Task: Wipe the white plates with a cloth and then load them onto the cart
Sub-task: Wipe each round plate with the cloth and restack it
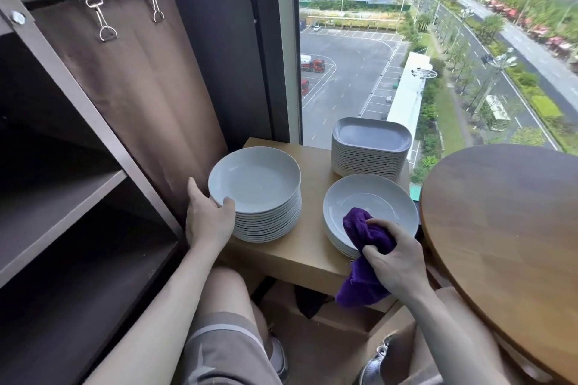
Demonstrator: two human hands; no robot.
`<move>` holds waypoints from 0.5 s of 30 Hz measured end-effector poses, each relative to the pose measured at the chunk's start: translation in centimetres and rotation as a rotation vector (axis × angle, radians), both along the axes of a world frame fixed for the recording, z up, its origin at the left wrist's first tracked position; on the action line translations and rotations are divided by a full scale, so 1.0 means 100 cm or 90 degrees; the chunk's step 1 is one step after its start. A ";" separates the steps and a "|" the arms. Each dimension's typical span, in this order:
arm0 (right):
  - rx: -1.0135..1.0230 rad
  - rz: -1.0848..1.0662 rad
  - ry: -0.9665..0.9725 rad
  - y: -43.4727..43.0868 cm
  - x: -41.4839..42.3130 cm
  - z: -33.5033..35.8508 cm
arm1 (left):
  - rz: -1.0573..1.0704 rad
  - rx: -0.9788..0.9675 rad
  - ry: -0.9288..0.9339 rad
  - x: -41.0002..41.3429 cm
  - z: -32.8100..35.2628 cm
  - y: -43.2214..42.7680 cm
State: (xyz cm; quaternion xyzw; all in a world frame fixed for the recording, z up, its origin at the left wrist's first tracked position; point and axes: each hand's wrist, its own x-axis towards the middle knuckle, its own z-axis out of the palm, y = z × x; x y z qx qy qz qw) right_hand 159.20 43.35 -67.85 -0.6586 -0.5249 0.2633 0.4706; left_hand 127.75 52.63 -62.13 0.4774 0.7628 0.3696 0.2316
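A tall stack of round white plates point(259, 184) stands on the left of a small light wooden table point(300, 247). My left hand point(208, 216) grips the top plates at their near left rim, thumb on top. A shorter stack of round white plates point(375, 200) sits to the right. My right hand point(395, 259) holds a bunched purple cloth point(364, 234) at that stack's near edge, with the cloth's tail hanging below the table edge. The cart point(78, 197) with dark shelves stands at the left.
A stack of squarish grey-white plates point(370, 147) stands at the table's back right by the window. A round wooden table point(506, 228) crowds the right side. A brown fabric bag point(134, 78) hangs on the cart's side. My knees are below the small table.
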 end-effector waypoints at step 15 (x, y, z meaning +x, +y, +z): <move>0.009 -0.100 -0.022 0.009 0.054 0.017 | -0.401 -0.180 -0.046 0.156 -0.074 -0.004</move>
